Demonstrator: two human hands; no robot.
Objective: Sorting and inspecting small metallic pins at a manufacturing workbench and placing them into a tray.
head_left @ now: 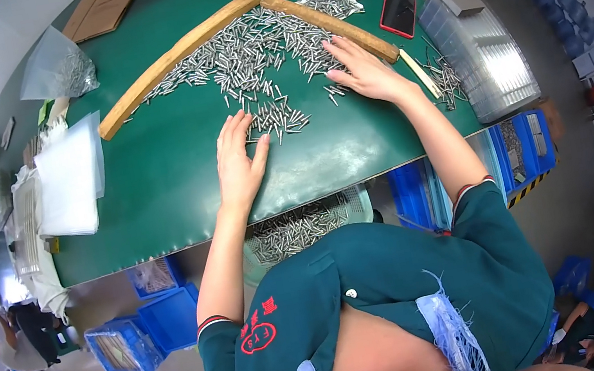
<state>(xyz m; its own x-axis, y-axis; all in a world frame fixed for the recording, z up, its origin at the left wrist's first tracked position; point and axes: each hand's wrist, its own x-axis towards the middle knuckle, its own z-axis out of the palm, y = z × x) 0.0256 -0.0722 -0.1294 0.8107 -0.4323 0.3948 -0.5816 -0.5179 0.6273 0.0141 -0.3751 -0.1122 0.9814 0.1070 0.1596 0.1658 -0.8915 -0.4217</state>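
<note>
A broad heap of small pointed metal pins lies on the green table. Two wooden bars, one on the left and one on the right, meet at an angle behind it. My left hand lies flat with fingers stretched, its fingertips beside a smaller cluster of pins in front of the heap. At the heap's right edge, my right hand rests with fingers apart on and beside some pins. Neither hand appears to grip anything; what lies under the right palm is hidden.
Below the table edge in front of me sits a pale green basket of pins. To the right are a red-edged phone, a loose pin pile and stacked clear trays. White plastic sheets and a clear bag lie left.
</note>
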